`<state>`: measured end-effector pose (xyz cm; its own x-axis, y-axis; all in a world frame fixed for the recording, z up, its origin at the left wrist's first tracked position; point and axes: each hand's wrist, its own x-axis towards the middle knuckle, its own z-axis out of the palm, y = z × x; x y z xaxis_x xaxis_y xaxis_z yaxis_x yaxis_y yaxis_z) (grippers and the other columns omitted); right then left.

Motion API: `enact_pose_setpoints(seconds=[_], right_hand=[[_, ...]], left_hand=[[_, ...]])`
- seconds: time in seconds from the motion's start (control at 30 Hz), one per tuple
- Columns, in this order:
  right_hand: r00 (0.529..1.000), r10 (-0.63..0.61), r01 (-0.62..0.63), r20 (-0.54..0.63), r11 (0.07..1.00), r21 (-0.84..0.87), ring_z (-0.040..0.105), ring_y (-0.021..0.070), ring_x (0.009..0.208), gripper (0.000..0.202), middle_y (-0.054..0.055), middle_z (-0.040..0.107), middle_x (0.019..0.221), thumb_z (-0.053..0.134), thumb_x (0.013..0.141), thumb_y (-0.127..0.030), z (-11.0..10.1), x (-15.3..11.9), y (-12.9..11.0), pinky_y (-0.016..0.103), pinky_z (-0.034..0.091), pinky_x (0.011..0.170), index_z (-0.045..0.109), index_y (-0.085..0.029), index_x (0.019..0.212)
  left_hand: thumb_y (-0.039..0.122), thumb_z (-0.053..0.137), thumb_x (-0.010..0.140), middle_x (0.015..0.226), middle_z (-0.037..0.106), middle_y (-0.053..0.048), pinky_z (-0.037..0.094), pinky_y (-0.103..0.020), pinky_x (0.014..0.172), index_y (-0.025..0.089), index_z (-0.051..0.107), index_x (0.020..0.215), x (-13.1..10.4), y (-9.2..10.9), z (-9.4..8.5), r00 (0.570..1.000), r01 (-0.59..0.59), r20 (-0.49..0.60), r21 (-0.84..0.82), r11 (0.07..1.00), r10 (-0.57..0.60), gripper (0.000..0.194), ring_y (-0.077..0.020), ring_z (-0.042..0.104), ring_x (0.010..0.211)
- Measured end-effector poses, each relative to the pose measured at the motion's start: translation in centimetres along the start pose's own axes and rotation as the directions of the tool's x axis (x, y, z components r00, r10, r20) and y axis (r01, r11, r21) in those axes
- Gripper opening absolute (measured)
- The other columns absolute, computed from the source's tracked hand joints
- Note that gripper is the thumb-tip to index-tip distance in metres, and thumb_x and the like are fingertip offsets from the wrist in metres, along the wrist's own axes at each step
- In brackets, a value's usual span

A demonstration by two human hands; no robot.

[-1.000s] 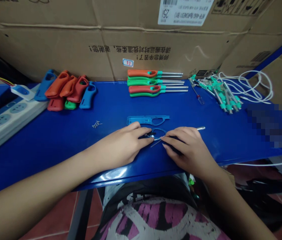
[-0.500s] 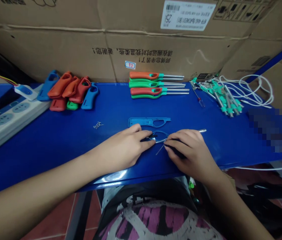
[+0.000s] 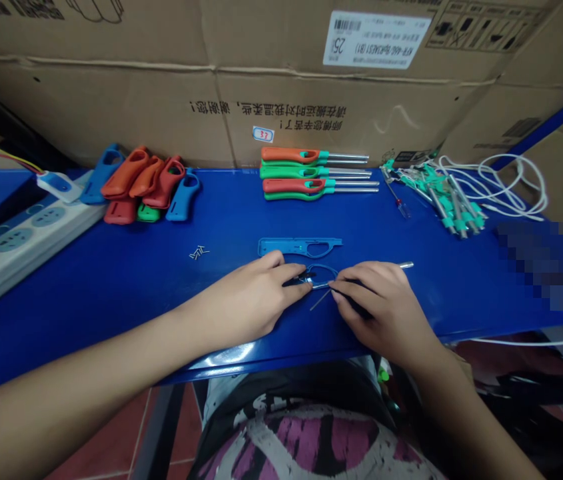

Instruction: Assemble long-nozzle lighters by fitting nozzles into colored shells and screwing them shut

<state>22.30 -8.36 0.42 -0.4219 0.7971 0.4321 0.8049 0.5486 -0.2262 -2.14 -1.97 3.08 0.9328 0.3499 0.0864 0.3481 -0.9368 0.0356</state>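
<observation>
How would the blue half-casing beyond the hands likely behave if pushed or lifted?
The blue half-casing would probably slide easily, since the table looks smooth and glossy. Its thin, hollow-looking walls suggest it is light. Lying flat, it seems unlikely to roll.

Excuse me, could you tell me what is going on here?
A blue looped casing is being worked on at the blue table. The person's left hand touches it; the right hand pinches a thin metal rod beside it. A second blue casing lies just beyond. Small metal pieces and lighters lie elsewhere, untouched.
</observation>
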Motion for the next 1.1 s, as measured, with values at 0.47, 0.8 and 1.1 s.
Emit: enact_pose_setpoints(seconds=[0.47, 0.8, 1.1], right_hand=[[0.999, 0.017, -0.019, 0.049, 0.999, 0.037, 0.061, 0.022, 0.102, 0.016, 0.006, 0.07, 0.109, 0.059, 0.096, -0.022, -0.07, -0.06, 0.09, 0.042, 0.041, 0.09, 0.066, -0.021, 0.11], [0.994, -0.003, -0.001, 0.11, 0.999, 0.034, 0.056, 0.0237, 0.107, 0.022, 0.008, 0.064, 0.113, 0.058, 0.097, -0.028, -0.06, -0.15, 0.16, 0.042, 0.041, 0.092, 0.064, -0.023, 0.118], [0.991, -0.018, 0.012, 0.135, 0.999, 0.05, 0.055, 0.0238, 0.111, 0.024, 0.007, 0.064, 0.117, 0.057, 0.098, -0.028, 0.08, -0.28, 0.24, 0.044, 0.039, 0.098, 0.062, -0.023, 0.121]], left_hand=[[0.012, 0.05, 0.095, 0.134, 0.063, -0.014, 0.051, -0.04, 0.095, 0.015, 0.066, 0.128, 0.08, -0.34, 0.05, 0.999, 0.04, -0.028, -0.122, 0.992, -0.044, 0.037, -0.0256, 0.057, 0.104], [0.013, 0.046, 0.098, 0.132, 0.066, -0.009, 0.051, -0.038, 0.093, 0.014, 0.066, 0.125, 0.12, -0.09, 0.12, 0.995, 0.064, -0.063, -0.193, 0.979, -0.078, 0.033, -0.0236, 0.054, 0.098], [0.014, 0.046, 0.099, 0.132, 0.066, -0.01, 0.051, -0.038, 0.092, 0.017, 0.069, 0.124, 0.22, -0.27, 0.31, 0.994, 0.076, -0.057, -0.206, 0.976, -0.09, 0.034, -0.0233, 0.056, 0.099]])
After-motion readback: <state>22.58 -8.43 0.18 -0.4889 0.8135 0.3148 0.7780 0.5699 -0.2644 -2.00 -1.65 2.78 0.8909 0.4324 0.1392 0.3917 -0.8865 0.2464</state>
